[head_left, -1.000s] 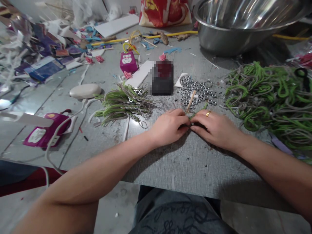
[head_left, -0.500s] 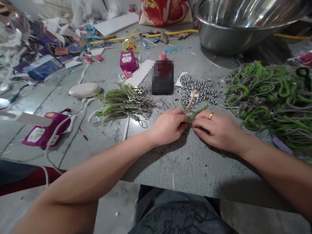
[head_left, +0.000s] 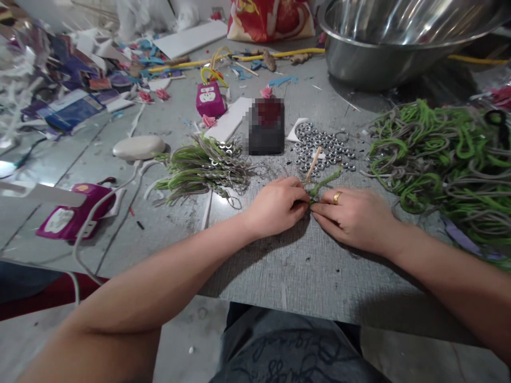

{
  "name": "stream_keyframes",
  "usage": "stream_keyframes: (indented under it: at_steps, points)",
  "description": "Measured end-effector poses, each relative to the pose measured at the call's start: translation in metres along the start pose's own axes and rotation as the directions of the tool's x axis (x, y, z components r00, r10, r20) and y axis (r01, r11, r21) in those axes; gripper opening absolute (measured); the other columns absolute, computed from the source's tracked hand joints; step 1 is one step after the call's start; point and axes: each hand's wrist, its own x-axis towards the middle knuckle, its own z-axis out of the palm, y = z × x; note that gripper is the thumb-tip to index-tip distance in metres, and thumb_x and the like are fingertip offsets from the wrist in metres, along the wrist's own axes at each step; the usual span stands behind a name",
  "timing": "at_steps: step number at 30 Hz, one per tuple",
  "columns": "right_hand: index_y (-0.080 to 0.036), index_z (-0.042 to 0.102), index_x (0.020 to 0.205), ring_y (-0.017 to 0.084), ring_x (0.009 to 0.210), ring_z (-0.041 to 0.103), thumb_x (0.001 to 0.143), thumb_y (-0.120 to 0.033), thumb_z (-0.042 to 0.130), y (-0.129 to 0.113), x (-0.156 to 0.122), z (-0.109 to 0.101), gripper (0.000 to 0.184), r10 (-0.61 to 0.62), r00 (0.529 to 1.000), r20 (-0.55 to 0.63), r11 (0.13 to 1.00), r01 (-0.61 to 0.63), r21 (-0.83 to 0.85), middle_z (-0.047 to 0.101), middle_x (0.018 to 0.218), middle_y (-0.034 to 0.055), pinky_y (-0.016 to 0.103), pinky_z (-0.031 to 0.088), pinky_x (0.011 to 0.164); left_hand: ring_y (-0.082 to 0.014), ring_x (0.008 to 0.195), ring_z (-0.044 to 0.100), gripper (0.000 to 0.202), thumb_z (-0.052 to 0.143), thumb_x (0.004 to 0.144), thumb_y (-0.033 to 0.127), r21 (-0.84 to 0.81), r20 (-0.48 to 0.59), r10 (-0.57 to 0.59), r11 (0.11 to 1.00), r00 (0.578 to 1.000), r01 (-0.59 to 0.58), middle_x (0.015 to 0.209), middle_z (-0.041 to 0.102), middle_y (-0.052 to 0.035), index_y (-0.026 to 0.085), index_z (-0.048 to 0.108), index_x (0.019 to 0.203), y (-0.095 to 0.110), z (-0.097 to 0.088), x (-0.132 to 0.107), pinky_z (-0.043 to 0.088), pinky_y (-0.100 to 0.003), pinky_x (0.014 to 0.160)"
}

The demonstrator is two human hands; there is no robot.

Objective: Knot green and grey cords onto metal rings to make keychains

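Note:
My left hand is closed, pinching a green cord at its near end. Close against it, my right hand, with a gold ring on one finger, is also closed, its fingertips pressed on the cord's near end. The part between the fingertips is mostly hidden. Just beyond the hands lie a heap of small silver metal rings and a thin wooden stick. On the left rests a bundle of green and grey cords with metal links. A large tangle of green and grey cord lies to the right.
A steel basin stands at the back right. Past the hands is a dark pixelated object. Purple power sockets with a white cable sit at the left, near a white oval device. Scraps cover the back left.
My right hand has shifted slightly down toward me, so more of the green cord shows beyond it. The left hand stays nearly in place.

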Motion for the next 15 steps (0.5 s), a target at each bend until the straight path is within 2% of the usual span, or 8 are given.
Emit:
stream_keyframes:
  at_steps: [4, 8, 12, 15]
  points:
    - [-0.016, 0.07, 0.075, 0.015, 0.06, 0.05, 0.087, -0.024, 0.044, 0.001, 0.0, -0.002, 0.029, -0.011, 1.0, 0.028, 0.997, 0.009, 0.079, 0.059, 0.064, 0.0038, 0.028, 0.032, 0.055, -0.0152, 0.082, 0.057, 0.02, 0.046, 0.08, 0.015, -0.101, -0.024, -0.002, 0.995, 1.0, -0.001, 0.085, 0.061, -0.0058, 0.012, 0.064, 0.088, 0.0, -0.004, -0.002, 0.048, -0.031, 0.078]
    - [-0.016, 0.07, 0.075, 0.015, 0.063, 0.052, 0.086, -0.022, 0.045, 0.003, 0.0, -0.005, 0.028, -0.084, 0.995, 0.059, 0.98, 0.072, 0.187, 0.06, 0.066, 0.004, 0.028, 0.035, 0.058, -0.0134, 0.087, 0.056, 0.027, 0.038, 0.074, 0.004, -0.208, -0.071, -0.01, 0.978, 0.997, -0.005, 0.089, 0.061, -0.005, 0.013, 0.06, 0.087, -0.006, -0.008, -0.004, 0.047, -0.031, 0.083]
    - [-0.016, 0.069, 0.072, 0.015, 0.065, 0.052, 0.084, -0.02, 0.047, 0.002, 0.0, -0.007, 0.025, -0.144, 0.987, 0.075, 0.96, 0.121, 0.251, 0.062, 0.072, 0.005, 0.029, 0.036, 0.059, -0.0162, 0.102, 0.051, 0.039, 0.035, 0.065, -0.003, -0.118, -0.097, 0.065, 0.99, 0.993, -0.076, 0.103, 0.058, -0.0076, 0.013, 0.058, 0.093, -0.012, -0.003, -0.004, 0.043, -0.036, 0.092]
    - [-0.017, 0.069, 0.072, 0.015, 0.069, 0.052, 0.082, -0.019, 0.049, 0.0, 0.0, -0.009, 0.022, -0.192, 0.977, 0.089, 0.943, 0.159, 0.292, 0.065, 0.081, 0.0052, 0.029, 0.037, 0.062, -0.0187, 0.109, 0.047, 0.045, 0.035, 0.065, -0.003, -0.022, -0.096, 0.088, 0.996, 0.991, -0.091, 0.114, 0.054, -0.0091, 0.014, 0.055, 0.101, -0.015, 0.001, -0.004, 0.041, -0.039, 0.095]
